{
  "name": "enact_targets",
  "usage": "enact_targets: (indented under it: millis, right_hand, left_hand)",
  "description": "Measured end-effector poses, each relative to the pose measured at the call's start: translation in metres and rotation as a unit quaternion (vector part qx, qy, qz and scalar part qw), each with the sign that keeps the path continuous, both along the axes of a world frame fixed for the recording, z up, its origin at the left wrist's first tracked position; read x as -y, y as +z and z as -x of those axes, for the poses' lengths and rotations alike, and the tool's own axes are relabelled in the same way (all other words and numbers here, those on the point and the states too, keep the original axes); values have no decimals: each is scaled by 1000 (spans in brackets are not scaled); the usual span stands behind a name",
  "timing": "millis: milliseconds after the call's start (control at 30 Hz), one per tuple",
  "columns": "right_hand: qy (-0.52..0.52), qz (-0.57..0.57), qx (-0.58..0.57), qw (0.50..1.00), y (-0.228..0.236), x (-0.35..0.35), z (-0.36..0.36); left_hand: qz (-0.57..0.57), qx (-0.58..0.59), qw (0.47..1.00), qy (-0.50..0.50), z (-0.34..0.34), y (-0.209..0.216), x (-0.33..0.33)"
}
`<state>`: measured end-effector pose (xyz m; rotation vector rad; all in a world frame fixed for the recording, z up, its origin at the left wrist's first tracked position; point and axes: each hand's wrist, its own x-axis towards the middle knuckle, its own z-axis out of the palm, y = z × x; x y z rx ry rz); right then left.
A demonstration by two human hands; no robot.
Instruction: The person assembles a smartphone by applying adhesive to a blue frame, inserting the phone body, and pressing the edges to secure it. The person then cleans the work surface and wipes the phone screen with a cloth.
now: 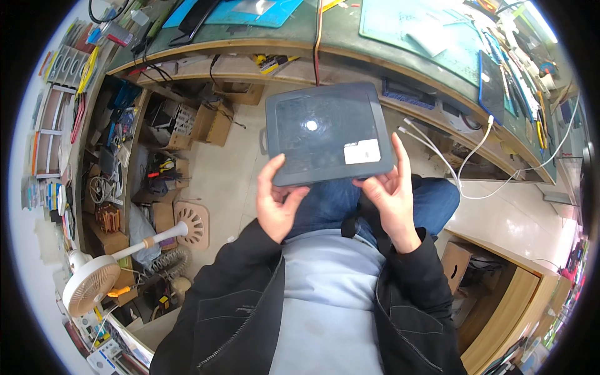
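A flat, dark grey case (319, 128) with rounded corners and a glossy see-through-looking lid is held up over my lap. A white label (362, 151) sits at its lower right corner, and what looks like a handle juts from its left side. My left hand (276, 199) grips the near left corner, thumb along the near edge. On the near right corner my right hand (392, 194) is closed, its thumb at the near edge and a finger up the right side. The undersides of the case and some fingertips are hidden.
Ahead runs a workbench with a green mat (337, 28), a phone-like device (490, 84) and tools. White cables (459, 178) hang from its right side. Left are cluttered shelves, cardboard boxes (212, 122) and a standing fan (90, 284). A wooden cabinet (519, 300) stands right.
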<state>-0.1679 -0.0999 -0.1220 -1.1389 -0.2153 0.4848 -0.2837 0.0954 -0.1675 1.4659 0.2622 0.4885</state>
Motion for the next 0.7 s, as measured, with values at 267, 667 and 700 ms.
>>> enact_targets:
  millis: [267,667,700]
  right_hand:
    - [-217,42,-34,975,-21,-19,-28]
    - [-288,103,-70,950,-12,-26,-102]
    - [-284,93,-73,951,-8,-34,-105]
  left_hand:
    - [-154,7,971,-185,4,-25,26]
    - [-233,-70,970,-1,-124,-87,-68]
    - [-229,-59,971,-13,-141,-93,-73]
